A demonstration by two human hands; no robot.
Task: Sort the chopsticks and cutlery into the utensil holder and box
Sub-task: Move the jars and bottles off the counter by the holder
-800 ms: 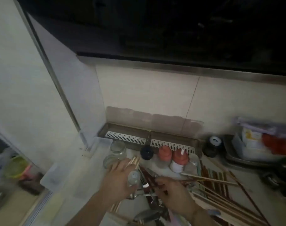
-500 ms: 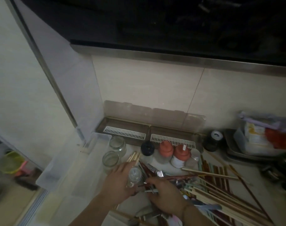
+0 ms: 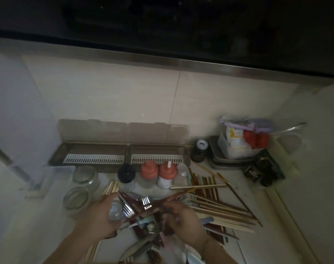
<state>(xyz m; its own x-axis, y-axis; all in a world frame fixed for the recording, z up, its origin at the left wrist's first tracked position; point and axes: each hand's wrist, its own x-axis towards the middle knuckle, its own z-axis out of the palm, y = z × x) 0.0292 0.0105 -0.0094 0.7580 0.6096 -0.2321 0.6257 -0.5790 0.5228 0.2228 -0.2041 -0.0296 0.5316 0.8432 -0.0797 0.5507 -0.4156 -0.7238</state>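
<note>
My left hand (image 3: 99, 216) is closed around a bundle of light wooden chopsticks (image 3: 111, 188), with a fork (image 3: 128, 210) and a small clear jar (image 3: 115, 210) against its fingers. My right hand (image 3: 183, 219) is curled on dark red chopsticks (image 3: 170, 200) in the cutlery pile. A second fork (image 3: 146, 203) lies between the hands. More chopsticks (image 3: 219, 208) fan out to the right, and spoons (image 3: 135, 250) lie near the bottom edge. Two open brown utensil boxes (image 3: 93, 149) (image 3: 156, 149) with white grates stand against the wall.
Two empty glass jars (image 3: 86, 176) (image 3: 76, 199) stand left of my hands. A black-lidded bottle (image 3: 126, 173) and two red-capped bottles (image 3: 149, 170) (image 3: 168, 171) stand before the boxes. A clear plastic tub (image 3: 53, 176) is left, a metal tray (image 3: 229, 162) right.
The view has swung to the right. Both hands stay in the pile, close together. A second fork now shows between them, and dark red chopsticks have risen at my right hand.
</note>
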